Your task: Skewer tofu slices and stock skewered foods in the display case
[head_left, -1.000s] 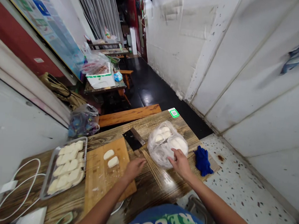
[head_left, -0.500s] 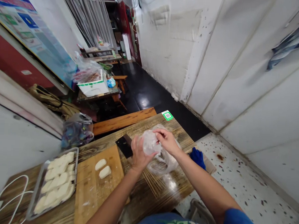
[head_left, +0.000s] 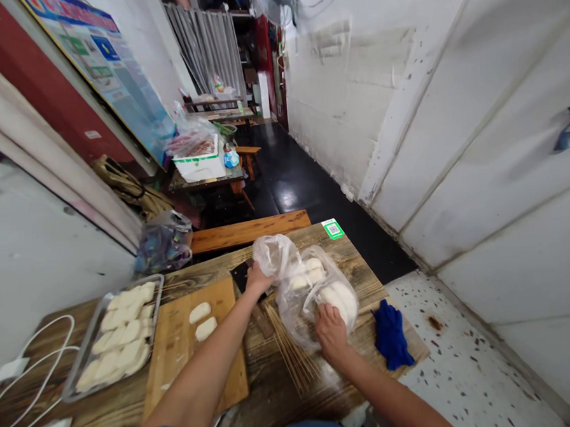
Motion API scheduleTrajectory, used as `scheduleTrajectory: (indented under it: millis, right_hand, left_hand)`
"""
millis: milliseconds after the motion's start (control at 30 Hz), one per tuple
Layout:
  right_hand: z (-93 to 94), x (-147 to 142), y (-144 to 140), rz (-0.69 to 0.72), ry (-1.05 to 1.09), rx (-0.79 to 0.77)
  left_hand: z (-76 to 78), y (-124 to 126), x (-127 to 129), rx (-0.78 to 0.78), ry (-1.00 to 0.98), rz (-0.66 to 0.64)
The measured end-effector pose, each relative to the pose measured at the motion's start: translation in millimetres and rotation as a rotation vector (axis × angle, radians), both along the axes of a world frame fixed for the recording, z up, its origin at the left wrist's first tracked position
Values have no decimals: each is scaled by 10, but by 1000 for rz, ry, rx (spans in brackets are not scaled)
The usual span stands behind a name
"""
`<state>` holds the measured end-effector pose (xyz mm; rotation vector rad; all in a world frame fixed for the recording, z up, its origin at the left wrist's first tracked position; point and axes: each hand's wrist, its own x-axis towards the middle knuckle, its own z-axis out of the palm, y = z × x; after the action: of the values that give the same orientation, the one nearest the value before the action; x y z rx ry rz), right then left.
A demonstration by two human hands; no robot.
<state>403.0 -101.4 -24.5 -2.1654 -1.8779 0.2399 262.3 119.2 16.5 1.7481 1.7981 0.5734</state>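
A clear plastic bag (head_left: 286, 315) lies spread on the wooden table, with white oval dough-like pieces (head_left: 340, 299) showing through it. My left hand (head_left: 259, 278) is closed on crumpled clear plastic (head_left: 274, 254) at the bag's far left; its fingertips are partly hidden. Curled fingers of my right hand (head_left: 331, 330) grip the bag's near right side, against the pieces. Under my left hand lies a dark-bladed knife (head_left: 243, 278), partly covered. Thin wooden skewers (head_left: 296, 357) fan out between my forearms. Two white pieces (head_left: 203, 321) rest on the cutting board (head_left: 224, 369).
A clear tray (head_left: 68, 387) with rows of white pieces on sticks stands left of the board, beside white cables (head_left: 50, 360). Blue gloves (head_left: 393, 334) lie at the table's right edge. A green code card (head_left: 332, 229) sits at the far corner, and a bench (head_left: 250, 231) runs behind.
My hands have moved apart: the left stays on the plastic at the far left, the right has come down onto the bag's near right. White pieces inside are now exposed to view.
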Motion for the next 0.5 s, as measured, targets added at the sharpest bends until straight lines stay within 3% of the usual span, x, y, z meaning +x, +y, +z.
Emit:
scheduleTrajectory:
  millis: [67,100,167,233,300,400,500]
  right_hand:
    - [-18,65,-21,-13,52,19]
    - [-2,118,-53,-27,128,56]
    - [43,239,-160,-127,409,162]
    - [85,358,-291,-331,818,281]
    - [125,463,-397,-553,1238,392]
    - [196,602,-465,-697,1650,477]
    - [244,697,-490,-707,1696,471]
  left_hand:
    - [14,-141,68,133,67,-3]
    - [13,-258,102,240,58,-63]
    - [-27,-562,168,414,-26,-371]
    - [-127,-907,238,440,-115,-813]
    - [-269,-1213,316,465,-121,-1110]
    - [-467,-1485,427,472,-14,-1313]
    - [-540,-1552,483,367,79,-1420]
